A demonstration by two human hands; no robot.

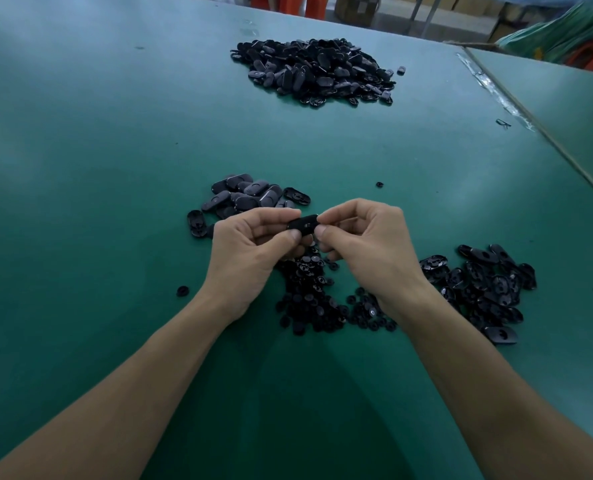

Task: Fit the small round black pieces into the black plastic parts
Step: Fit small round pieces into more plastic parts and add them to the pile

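My left hand (pixel 250 247) and my right hand (pixel 364 240) meet above the green table and together pinch one oval black plastic part (pixel 302 225) by its two ends. A heap of small round black pieces (pixel 319 296) lies right under and behind my hands. To the right sits a pile of oval black parts (pixel 489 285). A smaller group of oval parts (pixel 246 197) lies just beyond my left hand. Whether a round piece sits between my right fingertips is hidden.
A large heap of oval black parts (pixel 316 71) rests far back on the green table (pixel 97 150). Single round pieces lie loose at left (pixel 183 291) and beyond my right hand (pixel 379 184). A table seam (pixel 516 102) runs along the right, with orange stools behind.
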